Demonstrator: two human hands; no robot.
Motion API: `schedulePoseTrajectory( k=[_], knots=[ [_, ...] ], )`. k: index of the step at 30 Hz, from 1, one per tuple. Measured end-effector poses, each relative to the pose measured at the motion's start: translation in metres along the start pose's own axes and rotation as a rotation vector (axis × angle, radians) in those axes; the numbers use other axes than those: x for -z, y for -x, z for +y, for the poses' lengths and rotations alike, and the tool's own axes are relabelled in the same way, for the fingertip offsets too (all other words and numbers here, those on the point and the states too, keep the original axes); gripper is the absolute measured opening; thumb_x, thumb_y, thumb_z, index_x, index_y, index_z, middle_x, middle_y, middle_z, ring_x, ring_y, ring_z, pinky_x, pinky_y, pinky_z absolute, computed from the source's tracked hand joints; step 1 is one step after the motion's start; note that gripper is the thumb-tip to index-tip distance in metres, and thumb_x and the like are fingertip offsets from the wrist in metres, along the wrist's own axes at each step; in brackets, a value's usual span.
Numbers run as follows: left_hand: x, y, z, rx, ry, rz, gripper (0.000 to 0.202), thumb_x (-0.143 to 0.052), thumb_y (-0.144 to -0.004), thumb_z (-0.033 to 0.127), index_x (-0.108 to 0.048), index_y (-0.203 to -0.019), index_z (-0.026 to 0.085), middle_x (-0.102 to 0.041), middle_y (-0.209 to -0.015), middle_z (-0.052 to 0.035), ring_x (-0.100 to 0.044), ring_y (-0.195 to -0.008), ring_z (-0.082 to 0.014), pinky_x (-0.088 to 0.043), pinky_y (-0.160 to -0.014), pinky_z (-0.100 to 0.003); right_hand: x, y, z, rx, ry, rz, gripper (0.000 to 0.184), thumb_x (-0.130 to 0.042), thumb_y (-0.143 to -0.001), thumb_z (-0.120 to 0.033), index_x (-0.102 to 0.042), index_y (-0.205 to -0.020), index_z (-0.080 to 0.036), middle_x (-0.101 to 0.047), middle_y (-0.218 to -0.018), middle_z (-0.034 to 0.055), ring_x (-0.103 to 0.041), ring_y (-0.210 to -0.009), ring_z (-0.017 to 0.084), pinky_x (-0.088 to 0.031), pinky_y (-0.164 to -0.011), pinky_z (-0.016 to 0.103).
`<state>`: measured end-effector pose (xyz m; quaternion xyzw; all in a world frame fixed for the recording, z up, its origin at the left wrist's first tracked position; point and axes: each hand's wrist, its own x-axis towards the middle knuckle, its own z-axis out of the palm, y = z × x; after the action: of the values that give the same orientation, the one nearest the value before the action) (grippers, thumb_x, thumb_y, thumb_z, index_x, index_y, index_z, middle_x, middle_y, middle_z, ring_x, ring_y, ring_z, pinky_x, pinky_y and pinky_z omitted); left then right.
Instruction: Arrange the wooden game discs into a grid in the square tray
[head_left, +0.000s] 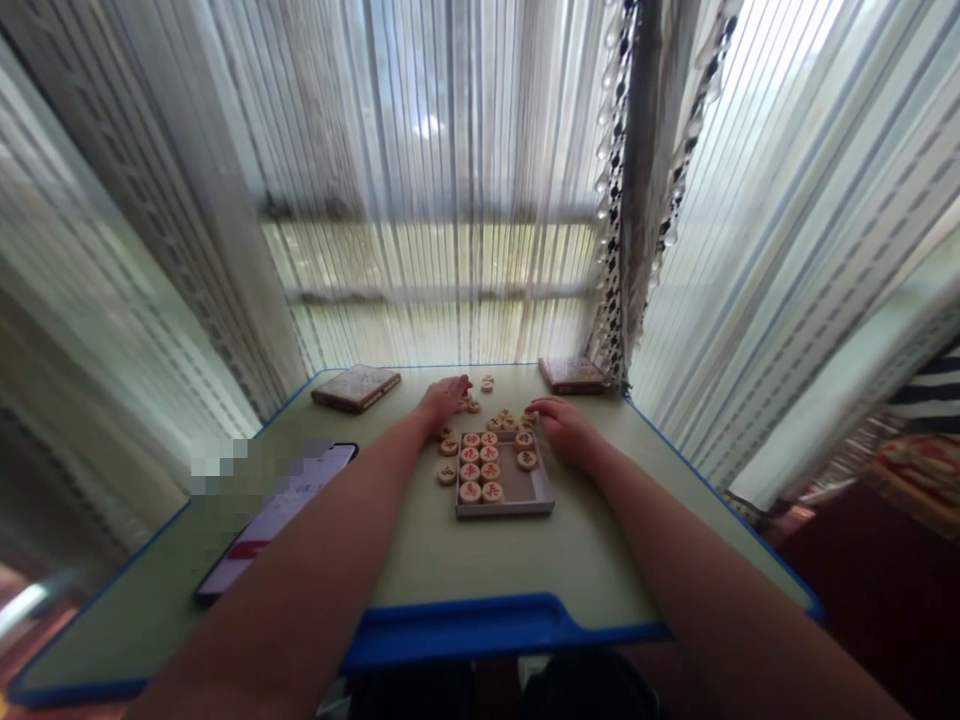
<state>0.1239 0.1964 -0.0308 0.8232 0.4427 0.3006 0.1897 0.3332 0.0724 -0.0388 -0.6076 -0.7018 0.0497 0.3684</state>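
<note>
My left hand (pixel 444 400) reaches over the far middle of the table with its fingers stretched out, beside and partly over a few loose round xiangqi pieces (pixel 473 407). Across from it, my right hand (pixel 564 424) lies low by the box's far right corner. Its fingers are extended, the tips at a loose piece (pixel 528 419); no firm grip shows. Between my arms sits a shallow open box (pixel 504 508). Two columns of red-marked pieces (pixel 470 471) fill its left side, and two dark-marked pieces (pixel 527 460) lie at its right.
More pieces lie left of the box (pixel 447 474), beyond it (pixel 506 422) and farther back (pixel 487 383). Flat wooden cases stand at the back left (pixel 357 387) and back right (pixel 573 375). A phone (pixel 289 510) rests left. The table has a raised blue edge (pixel 465 628); curtains (pixel 450 180) hang behind.
</note>
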Motion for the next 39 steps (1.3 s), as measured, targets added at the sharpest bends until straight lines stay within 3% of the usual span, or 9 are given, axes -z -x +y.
schedulePoseTrajectory(
  k=[6, 10, 14, 19, 23, 29, 33, 35, 39],
  knots=[
    [0.001, -0.001, -0.001, -0.050, -0.094, -0.067, 0.054, -0.020, -0.087, 0.041, -0.067, -0.090, 0.016, -0.064, -0.099, -0.0077, -0.057, -0.094, -0.0167, -0.041, -0.085, -0.027, 0.002, 0.001, -0.003, -0.111, 0.012, -0.001, 0.032, -0.038, -0.080, -0.014, -0.058, -0.104, -0.013, -0.059, -0.108, 0.0102, -0.052, -0.102, 0.017, -0.037, -0.092, 0.031],
    [0.002, 0.001, -0.002, 0.006, -0.120, -0.050, 0.033, -0.041, -0.080, 0.032, -0.067, -0.094, 0.017, -0.066, -0.094, -0.0069, -0.059, -0.088, -0.0178, -0.043, -0.080, -0.026, 0.002, 0.001, -0.003, -0.110, 0.006, -0.010, 0.031, -0.038, -0.080, -0.015, -0.058, -0.104, -0.014, -0.059, -0.108, 0.0101, -0.052, -0.103, 0.017, -0.037, -0.092, 0.031],
    [0.004, 0.004, -0.001, 0.069, -0.119, -0.012, 0.031, -0.046, -0.074, 0.023, -0.066, -0.096, 0.017, -0.067, -0.092, -0.0053, -0.060, -0.083, -0.0161, -0.044, -0.076, -0.024, 0.002, 0.001, -0.003, -0.110, 0.003, -0.009, 0.030, -0.039, -0.081, -0.015, -0.058, -0.104, -0.014, -0.059, -0.108, 0.0102, -0.052, -0.103, 0.017, -0.037, -0.093, 0.030],
    [0.007, 0.004, -0.001, 0.117, -0.269, 0.075, 0.038, -0.052, -0.070, 0.040, -0.067, -0.093, 0.015, -0.066, -0.092, -0.0099, -0.059, -0.088, -0.0228, -0.044, -0.078, -0.030, 0.003, 0.001, -0.007, -0.104, 0.025, -0.027, 0.029, -0.040, -0.081, -0.015, -0.059, -0.103, -0.013, -0.059, -0.107, 0.0107, -0.051, -0.103, 0.017, -0.036, -0.093, 0.030],
    [0.007, 0.004, -0.001, 0.120, -0.317, 0.058, 0.038, -0.053, -0.068, 0.047, -0.070, -0.082, 0.017, -0.067, -0.087, -0.0106, -0.058, -0.087, -0.0253, -0.043, -0.079, -0.033, 0.005, 0.001, -0.009, -0.102, 0.029, -0.032, 0.029, -0.040, -0.081, -0.016, -0.059, -0.103, -0.012, -0.059, -0.108, 0.0114, -0.051, -0.102, 0.018, -0.036, -0.093, 0.030],
    [0.008, 0.006, -0.005, 0.064, -0.005, 0.093, 0.030, -0.062, -0.063, 0.039, -0.067, -0.082, 0.017, -0.067, -0.079, -0.0058, -0.059, -0.074, -0.0179, -0.045, -0.068, -0.028, 0.003, 0.001, -0.004, -0.075, 0.045, -0.017, 0.028, -0.041, -0.081, -0.017, -0.060, -0.101, -0.013, -0.060, -0.105, 0.0108, -0.052, -0.101, 0.018, -0.038, -0.091, 0.031],
    [0.009, 0.006, 0.009, 0.051, 0.314, 0.287, 0.030, -0.064, -0.063, 0.038, -0.064, -0.082, 0.015, -0.066, -0.076, -0.0055, -0.058, -0.065, -0.0140, -0.045, -0.059, -0.025, 0.006, 0.001, -0.007, -0.041, 0.051, 0.023, 0.027, -0.041, -0.078, -0.012, -0.061, -0.096, -0.013, -0.061, -0.101, 0.0108, -0.054, -0.097, 0.018, -0.040, -0.089, 0.031],
    [0.007, 0.007, 0.023, 0.024, 0.483, 0.345, 0.033, -0.064, -0.063, 0.037, -0.063, -0.086, 0.014, -0.066, -0.076, -0.0062, -0.058, -0.067, -0.0137, -0.046, -0.060, -0.026, 0.011, 0.002, -0.014, 0.019, 0.041, 0.140, 0.024, -0.042, -0.078, -0.013, -0.062, -0.092, -0.014, -0.062, -0.094, 0.0095, -0.056, -0.091, 0.018, -0.042, -0.085, 0.030],
    [-0.001, 0.017, 0.054, 0.012, 0.737, 0.195, 0.030, -0.065, -0.062, 0.029, -0.064, -0.085, 0.011, -0.066, -0.075, -0.0070, -0.058, -0.064, -0.0117, -0.047, -0.064, -0.028, 0.020, 0.008, -0.032, 0.180, -0.019, 0.389, 0.019, -0.049, -0.078, -0.022, -0.060, -0.092, -0.016, -0.059, -0.080, 0.0044, -0.055, -0.070, 0.014, -0.046, -0.071, 0.027]
  ],
)
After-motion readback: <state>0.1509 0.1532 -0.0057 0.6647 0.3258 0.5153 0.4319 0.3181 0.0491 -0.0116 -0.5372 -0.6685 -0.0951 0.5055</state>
